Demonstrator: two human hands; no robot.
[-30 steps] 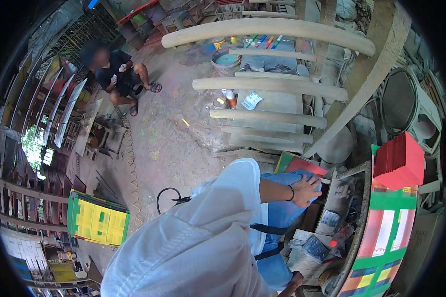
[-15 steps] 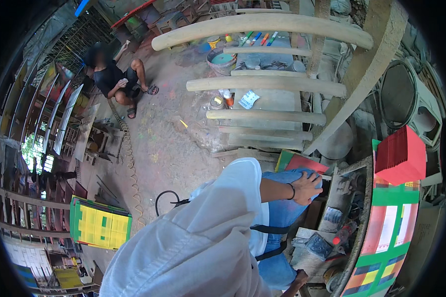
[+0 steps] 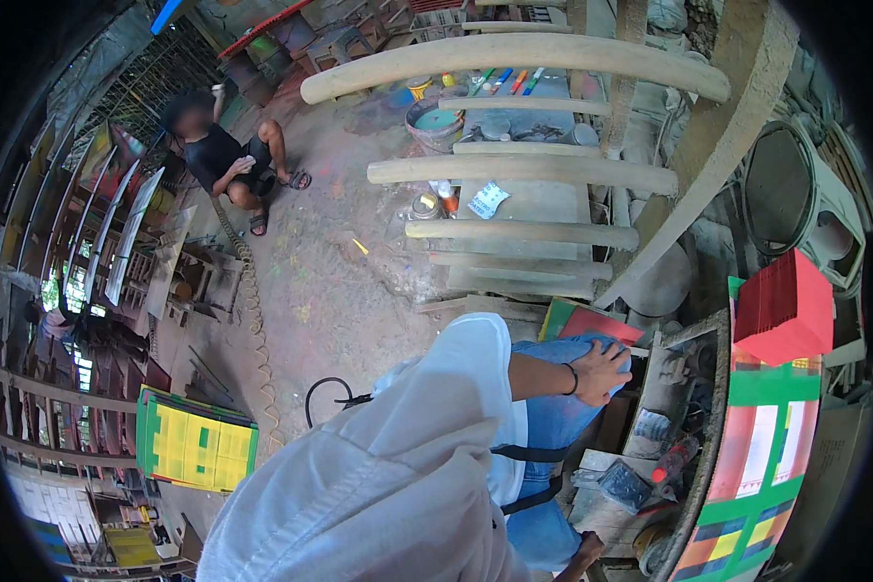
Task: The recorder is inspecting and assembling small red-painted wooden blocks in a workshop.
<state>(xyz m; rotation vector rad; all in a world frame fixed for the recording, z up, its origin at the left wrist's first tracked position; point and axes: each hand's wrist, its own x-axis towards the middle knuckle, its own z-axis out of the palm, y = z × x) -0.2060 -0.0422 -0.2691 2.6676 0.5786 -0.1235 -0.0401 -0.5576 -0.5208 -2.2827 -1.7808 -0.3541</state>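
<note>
My left hand [image 3: 601, 372] lies on my knee in blue jeans [image 3: 565, 412], its fingers apart and nothing in them. A dark band circles that wrist. My right hand [image 3: 586, 551] shows only in part at the lower edge, close to my other knee; its fingers are too hidden to make out. To the right of my knees a low wooden bench [image 3: 606, 500] carries a dark packet [image 3: 626, 485] and a clear bottle with a red cap [image 3: 673, 460]. Beyond it stands a panel with green, red and yellow blocks [image 3: 742, 446], topped by a stack of red pieces [image 3: 784, 308].
A wooden slatted rack [image 3: 524, 173] spans the upper right. Behind it are a bucket of green paint [image 3: 435, 121] and several markers. A person [image 3: 225, 160] sits low at the upper left. A coiled hose [image 3: 259, 330] crosses the floor near yellow-and-green panels [image 3: 199, 441].
The seated person's raised hand has shifted toward the head. Another person has come into sight behind the racks at the left. My hands have stayed in place.
</note>
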